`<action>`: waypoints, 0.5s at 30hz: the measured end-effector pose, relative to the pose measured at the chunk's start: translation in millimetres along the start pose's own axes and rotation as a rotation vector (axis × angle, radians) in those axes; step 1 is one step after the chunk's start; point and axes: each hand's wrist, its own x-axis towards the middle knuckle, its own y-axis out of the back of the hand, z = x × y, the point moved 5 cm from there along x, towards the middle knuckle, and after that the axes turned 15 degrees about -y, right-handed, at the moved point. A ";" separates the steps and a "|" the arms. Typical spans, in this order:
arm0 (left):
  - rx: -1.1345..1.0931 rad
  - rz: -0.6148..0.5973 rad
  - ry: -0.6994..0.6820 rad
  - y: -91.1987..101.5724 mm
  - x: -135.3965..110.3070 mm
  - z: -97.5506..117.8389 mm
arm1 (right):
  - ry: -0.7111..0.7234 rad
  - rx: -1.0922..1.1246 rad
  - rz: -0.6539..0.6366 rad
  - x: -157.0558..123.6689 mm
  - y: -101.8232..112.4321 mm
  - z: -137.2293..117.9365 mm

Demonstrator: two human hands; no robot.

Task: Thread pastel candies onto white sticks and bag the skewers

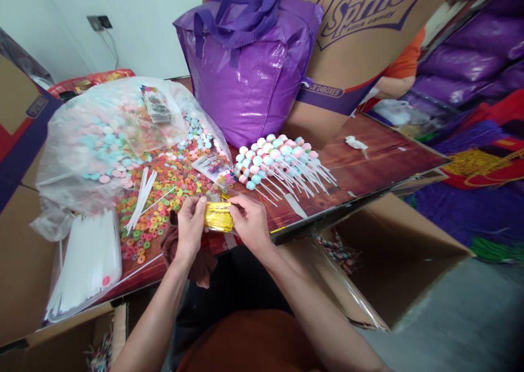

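Between my two hands is a bundle of gold twist ties (219,217) in clear plastic, held over the table's near edge. My left hand (190,222) pinches its left end, and the fingers of my right hand (251,222) close on its right end. A dark brown cloth (171,240) lies beside my left wrist. Just beyond my hands sits a printed packet (215,170). To the right is a pile of candy sticks (278,156), with pastel round sweets threaded on white sticks. Loose ring candies (164,167) are spread on the left.
A clear bag of pastel sweets (102,142), loose white sticks (141,197) and a pack of white sticks (92,257) lie left. A purple bag (249,71) stands behind. An open carton (393,252) is below right. Another person's arm (395,85) shows at the back right.
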 end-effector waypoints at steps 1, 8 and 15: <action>0.006 0.019 0.000 2.0 1.3 -0.7 | -0.031 0.025 0.003 1.1 0.2 3.4; -0.040 0.046 0.004 6.5 9.2 -6.9 | -0.217 0.238 -0.006 9.1 4.5 30.0; -0.178 -0.082 0.211 -4.9 0.7 2.5 | -0.004 -0.130 0.113 1.6 3.9 -0.3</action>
